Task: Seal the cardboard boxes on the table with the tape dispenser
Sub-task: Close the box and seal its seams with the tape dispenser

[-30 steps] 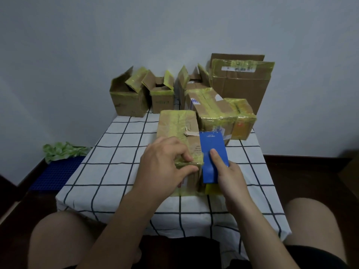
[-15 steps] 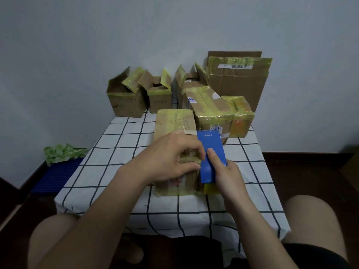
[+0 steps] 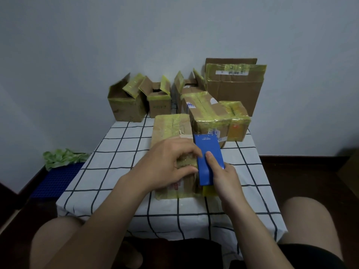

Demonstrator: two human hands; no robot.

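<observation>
Tape dispenser (image 3: 206, 146) in right hand (image 3: 226, 179), against box (image 3: 171, 127) held by left hand (image 3: 167, 164).

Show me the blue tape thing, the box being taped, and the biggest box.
tape dispenser (image 3: 206, 144): head view, blue top face.
box being taped (image 3: 171, 126): head view, far top.
biggest box (image 3: 233, 96): head view, brown front.

Bench (image 3: 116, 162) at frame centre, draped in a white cloth (image 3: 194, 216) with a black grid. On it: long taped box (image 3: 171, 127), centre; wide taped box (image 3: 206, 113) touching small taped box (image 3: 238, 117), right of centre; three open-flapped boxes (image 3: 159, 105) and tall box (image 3: 233, 94), along the upper edge.
</observation>
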